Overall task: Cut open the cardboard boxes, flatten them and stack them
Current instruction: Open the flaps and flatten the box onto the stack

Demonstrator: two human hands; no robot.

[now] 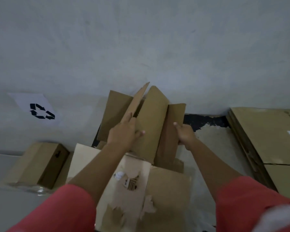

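Left hand (124, 133), right hand (186, 135) gripping opened box (151, 118), recycling-symbol sheet (35, 107), unreadable label (120, 175)

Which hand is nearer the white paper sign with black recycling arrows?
Left. The left hand is right of the sign; the right hand is farther right, across the brown folded cardboard box.

Left hand (122, 133), right hand (185, 135): two; opened box (151, 121) one; closed box (38, 163) one (stack (266, 136) uncountable).

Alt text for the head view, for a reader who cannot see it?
A person's left hand and right hand grip a half-collapsed brown cardboard box over torn flat cardboard sheets. A small intact brown cardboard box lies to the left; a flat cardboard stack lies to the right.
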